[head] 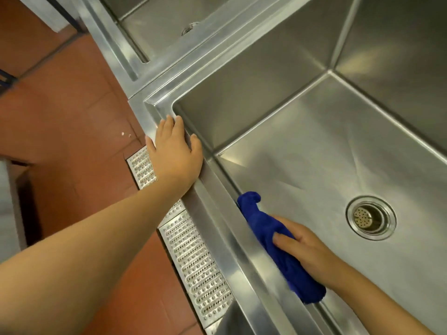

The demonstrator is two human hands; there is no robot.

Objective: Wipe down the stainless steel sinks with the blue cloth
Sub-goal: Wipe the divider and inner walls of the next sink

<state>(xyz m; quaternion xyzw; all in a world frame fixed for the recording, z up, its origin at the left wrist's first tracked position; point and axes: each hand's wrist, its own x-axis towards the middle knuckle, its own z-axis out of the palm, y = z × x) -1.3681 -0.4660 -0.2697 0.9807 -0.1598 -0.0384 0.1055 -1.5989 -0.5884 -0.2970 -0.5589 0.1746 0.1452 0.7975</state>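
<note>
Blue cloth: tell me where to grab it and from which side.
Grip the bunched blue cloth at its free end beyond the right hand, coming from above on the basin side: it lies as a long roll against the near wall of the stainless steel sink, which blocks the other side.

Head view, steeply down, close over sink

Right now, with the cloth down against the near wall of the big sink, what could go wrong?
1. The blue cloth is bunched into a roll in the right hand, so it may touch only a narrow strip and leave streaks.
2. The left hand rests flat on the sink rim; on slick steel it could slide.
3. The second sink beyond could get forgotten.
</note>
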